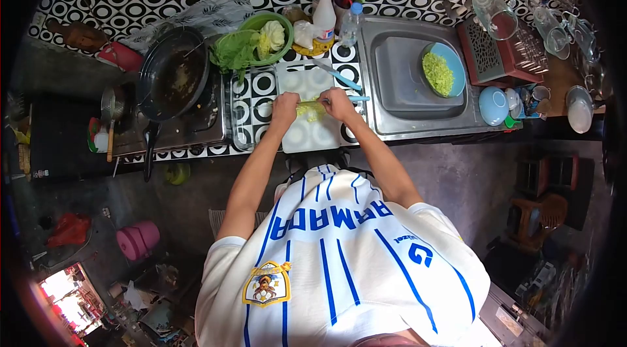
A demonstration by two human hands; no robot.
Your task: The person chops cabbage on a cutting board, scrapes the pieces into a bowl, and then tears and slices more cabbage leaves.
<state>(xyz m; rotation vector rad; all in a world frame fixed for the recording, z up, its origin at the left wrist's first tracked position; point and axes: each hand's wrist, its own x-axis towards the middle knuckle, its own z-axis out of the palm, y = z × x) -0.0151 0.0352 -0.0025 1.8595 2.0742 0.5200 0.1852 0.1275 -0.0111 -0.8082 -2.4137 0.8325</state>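
Note:
My left hand (285, 108) is closed at the left end of a pale yellow-green cabbage leaf (309, 109) above a white cutting board (302, 140). At the leaf's other end, my right hand (338, 104) is closed with its fingers bent in. A light blue handle (360, 98) shows just right of that hand; whether the hand touches it is hidden. Behind the hands lies a knife (343, 79) with a blue handle. A green bowl (289, 53) at the back holds a cabbage piece (273, 36) and green leaves (233, 50).
To the right, a blue bowl (459, 69) of shredded greens (437, 73) stands in the steel sink (400, 121). A black wok (161, 90) sits on the stove at left, its handle over the counter edge. Bottles (324, 15) stand behind the board; a dish rack (486, 53) is far right.

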